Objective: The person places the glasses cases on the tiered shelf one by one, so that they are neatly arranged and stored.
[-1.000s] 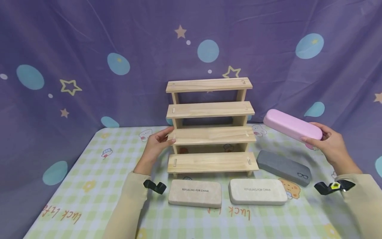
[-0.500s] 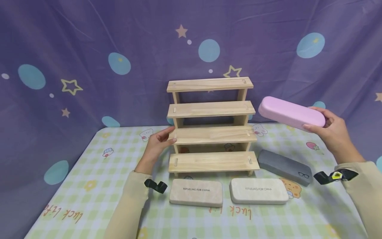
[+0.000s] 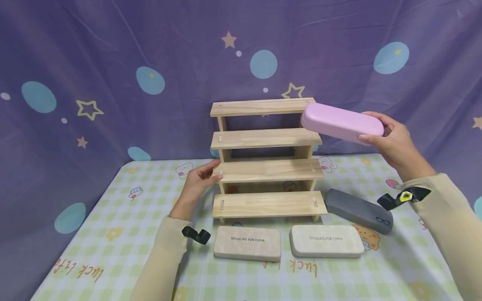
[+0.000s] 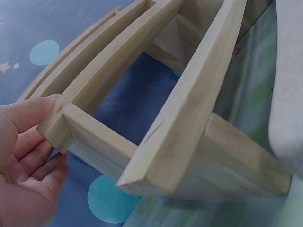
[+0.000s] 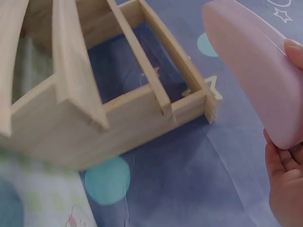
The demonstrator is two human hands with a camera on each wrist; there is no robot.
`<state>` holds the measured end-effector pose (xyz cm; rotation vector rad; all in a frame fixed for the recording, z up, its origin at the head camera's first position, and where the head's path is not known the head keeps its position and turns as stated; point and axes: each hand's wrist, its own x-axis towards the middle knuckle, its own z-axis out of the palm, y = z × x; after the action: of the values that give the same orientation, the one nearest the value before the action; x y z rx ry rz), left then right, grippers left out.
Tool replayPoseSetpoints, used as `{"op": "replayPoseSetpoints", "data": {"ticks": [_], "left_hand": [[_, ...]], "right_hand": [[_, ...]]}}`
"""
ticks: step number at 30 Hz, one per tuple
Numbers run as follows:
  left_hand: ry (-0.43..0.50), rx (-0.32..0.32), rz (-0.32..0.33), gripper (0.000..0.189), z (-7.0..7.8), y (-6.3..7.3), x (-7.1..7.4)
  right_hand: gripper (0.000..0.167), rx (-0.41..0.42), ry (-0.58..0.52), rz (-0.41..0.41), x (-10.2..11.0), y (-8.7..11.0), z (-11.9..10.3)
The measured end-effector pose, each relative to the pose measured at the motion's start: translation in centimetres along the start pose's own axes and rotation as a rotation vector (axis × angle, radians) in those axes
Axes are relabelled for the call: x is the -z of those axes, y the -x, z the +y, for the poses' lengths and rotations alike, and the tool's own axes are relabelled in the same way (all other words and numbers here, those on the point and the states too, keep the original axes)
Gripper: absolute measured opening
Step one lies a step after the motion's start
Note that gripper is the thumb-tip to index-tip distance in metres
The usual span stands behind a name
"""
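Note:
My right hand [image 3: 397, 144] grips the right end of a pink glasses case [image 3: 339, 121], thumb on the near side. The case is held up in the air, and its left end overlaps the upper right of a four-step wooden display rack [image 3: 263, 138] in the head view. At the rack's left side, my left hand [image 3: 193, 186] pinches the end of the second step from the bottom. In the left wrist view the thumb of that hand [image 4: 28, 161] lies on the step's end, with fingers below. The right wrist view shows the pink case [image 5: 255, 71] beside the rack.
In front of the rack lie a beige glasses case [image 3: 246, 244] and a cream-white one [image 3: 325, 242]. A grey glasses case [image 3: 357, 211] lies slanted at the rack's lower right. The checked tablecloth [image 3: 124, 234] meets a purple patterned curtain [image 3: 180, 50] behind.
My right hand has lifted the pink glasses case and carried it left, to the rack's upper right. The left hand has stayed at the rack's left side.

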<state>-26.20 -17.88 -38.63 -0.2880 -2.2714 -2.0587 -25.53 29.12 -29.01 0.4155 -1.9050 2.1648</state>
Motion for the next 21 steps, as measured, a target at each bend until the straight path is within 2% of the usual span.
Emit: {"op": "replayPoseSetpoints", "data": {"ticks": [9,17,21], "left_hand": [[-0.009,0.003,-0.008,0.049,-0.3,0.1,0.1],[-0.011,-0.019,-0.005,0.049,-0.3,-0.1,0.1],[-0.013,-0.017,-0.016,0.049,0.2,0.1,0.1]], "right_hand": [[0.049,0.026,-0.079,-0.062,-3.0,-4.1,-0.6],[0.044,0.072,-0.135,-0.131,-5.9,-7.3,-0.1],[0.044,0.049,-0.085,-0.137,-7.3,-8.6,0.2]]}}
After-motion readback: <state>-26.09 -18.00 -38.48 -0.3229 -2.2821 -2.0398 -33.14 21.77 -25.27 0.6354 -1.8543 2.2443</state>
